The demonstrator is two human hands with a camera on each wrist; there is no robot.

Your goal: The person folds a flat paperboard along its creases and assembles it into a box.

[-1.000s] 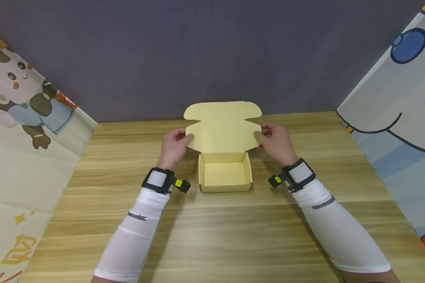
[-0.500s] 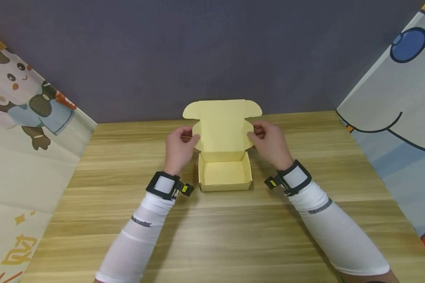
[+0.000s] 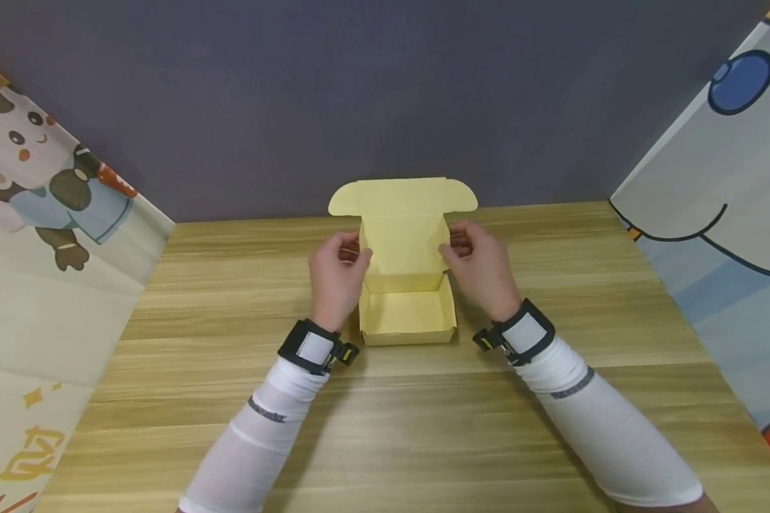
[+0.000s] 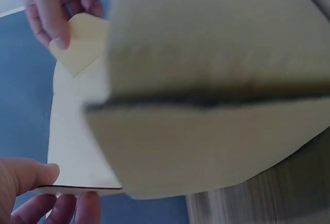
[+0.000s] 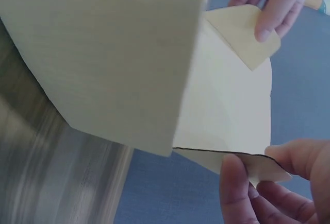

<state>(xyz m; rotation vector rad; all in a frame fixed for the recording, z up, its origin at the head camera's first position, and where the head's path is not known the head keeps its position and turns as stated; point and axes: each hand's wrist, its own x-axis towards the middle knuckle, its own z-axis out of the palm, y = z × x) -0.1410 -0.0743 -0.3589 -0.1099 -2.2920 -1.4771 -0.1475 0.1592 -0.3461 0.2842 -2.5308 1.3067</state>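
A pale yellow cardboard box point(image 3: 408, 339) stands on the table with its lid point(image 3: 403, 242) raised at the back. The lid's front tuck panel point(image 3: 403, 197) sticks up, a rounded ear at each end. At the lid's left edge, my left hand point(image 3: 338, 279) pinches the left side flap point(image 5: 242, 31) between thumb and fingers. Opposite it, my right hand point(image 3: 484, 274) pinches the right side flap point(image 4: 82, 41) likewise. Both flaps are folded inward, standing up from the lid. In both wrist views the near box wall hides much of the lid. The box interior shows only its bare bottom.
The wood-grain table point(image 3: 411, 427) extends around the box on all sides. Behind it rises a dark grey-blue wall point(image 3: 385, 92). Printed cartoon panels flank the table, one at the left point(image 3: 38, 299) and one at the right point(image 3: 699, 185).
Both hands have moved inward toward each other, folding the lid's side flaps from spread flat to standing up. The lid has tilted slightly, and the box base has stayed nearly in place.
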